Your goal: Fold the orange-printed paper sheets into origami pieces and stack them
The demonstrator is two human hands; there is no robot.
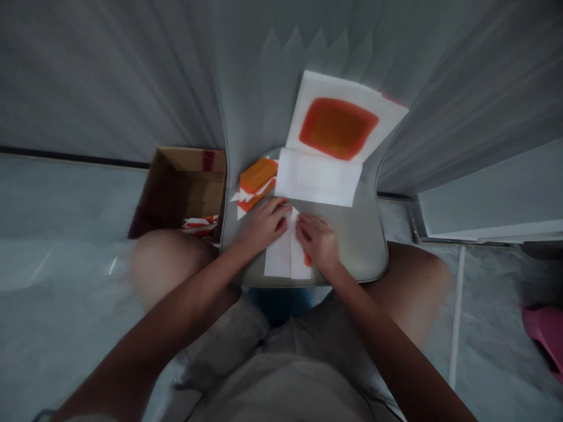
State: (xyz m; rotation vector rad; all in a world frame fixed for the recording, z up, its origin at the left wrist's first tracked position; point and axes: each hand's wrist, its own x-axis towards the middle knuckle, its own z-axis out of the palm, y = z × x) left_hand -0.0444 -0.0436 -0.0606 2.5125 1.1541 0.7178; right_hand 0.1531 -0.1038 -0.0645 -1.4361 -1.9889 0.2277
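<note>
A white sheet of paper (278, 261) lies near the front edge of the grey chair seat (358, 240). It has a centre crease, its top is folded towards a point, and a bit of orange print shows at its right side. My left hand (267, 221) is at the paper's upper left, fingers curled and pressed on it. At the right edge, my right hand (320, 239) has its fingers bent together on the fold. Just beyond my left hand lie several folded orange-and-white papers (258, 177). My fingertips are partly blurred.
Behind the hands, white sheets (321, 179) with an orange-red printed square lean up against the chair back (246, 76). A cardboard box (191, 181) stands on the floor at left with folded papers (200, 224) inside. A pink object (545, 337) lies at far right.
</note>
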